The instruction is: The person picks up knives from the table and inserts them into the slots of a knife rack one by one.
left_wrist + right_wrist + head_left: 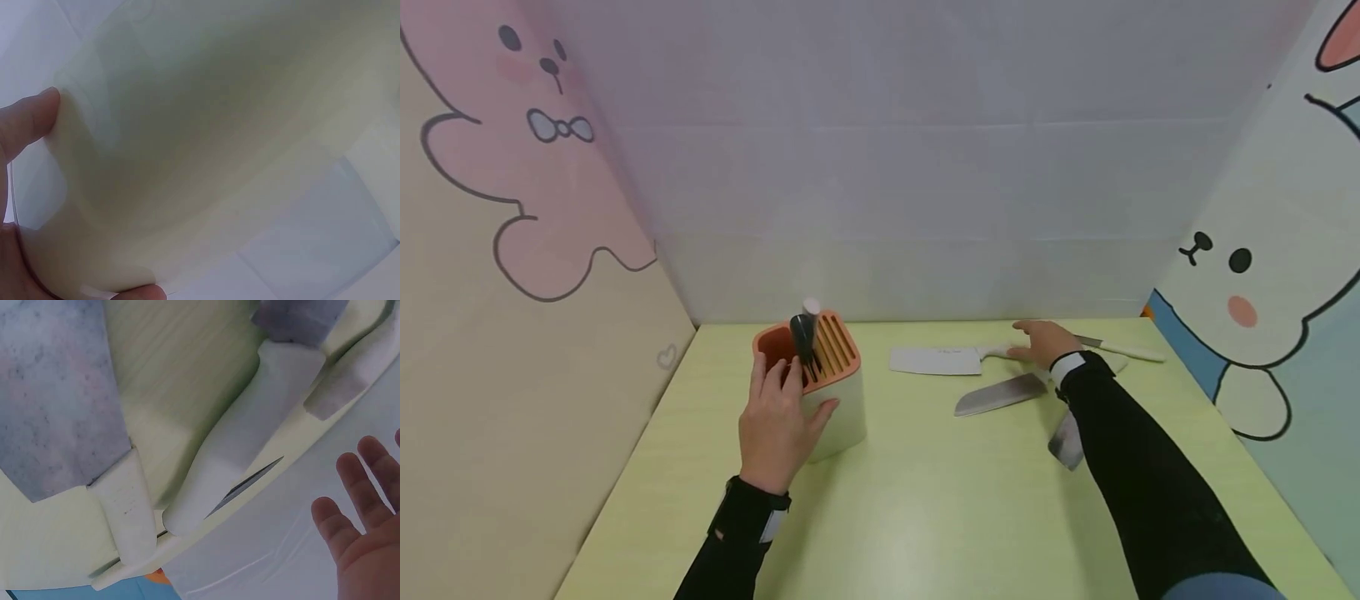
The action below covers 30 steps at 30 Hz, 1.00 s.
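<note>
My left hand grips the rim of a white knife block with an orange slotted top, fingers over the edge and thumb on its side. In the left wrist view the block's pale wall fills most of the picture. Scissors with black handles and a tool with a pale round end stand in the block. My right hand hovers with fingers spread above white-handled knives: a cleaver, a broad knife, another cleaver under the forearm, and a slim knife.
The pale yellow table ends at a white back wall. Side panels with cartoon animals stand left and right. The slim knife lies near the table's far right corner.
</note>
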Each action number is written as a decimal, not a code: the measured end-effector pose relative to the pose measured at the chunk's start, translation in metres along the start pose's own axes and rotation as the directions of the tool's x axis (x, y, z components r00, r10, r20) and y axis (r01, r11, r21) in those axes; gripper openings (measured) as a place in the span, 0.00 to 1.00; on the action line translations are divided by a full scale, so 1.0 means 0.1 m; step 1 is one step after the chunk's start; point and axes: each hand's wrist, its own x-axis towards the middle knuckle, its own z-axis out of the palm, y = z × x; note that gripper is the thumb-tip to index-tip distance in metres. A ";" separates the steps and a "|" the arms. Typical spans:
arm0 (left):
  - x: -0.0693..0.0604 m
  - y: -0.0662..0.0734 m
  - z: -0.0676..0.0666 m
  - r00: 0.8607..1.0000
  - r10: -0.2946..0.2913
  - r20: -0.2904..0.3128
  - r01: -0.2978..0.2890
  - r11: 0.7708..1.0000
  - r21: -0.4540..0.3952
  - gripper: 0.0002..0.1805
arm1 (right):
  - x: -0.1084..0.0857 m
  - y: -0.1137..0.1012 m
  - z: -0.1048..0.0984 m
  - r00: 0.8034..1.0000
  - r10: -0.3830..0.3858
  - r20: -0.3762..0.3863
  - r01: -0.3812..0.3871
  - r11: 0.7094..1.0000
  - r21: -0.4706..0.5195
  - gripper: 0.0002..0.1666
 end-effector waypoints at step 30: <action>-0.02 0.00 0.01 1.000 -0.002 -0.018 0.002 1.000 0.007 0.43 | 0.02 -0.58 0.43 0.997 -0.070 0.027 0.074 0.978 -0.195 0.30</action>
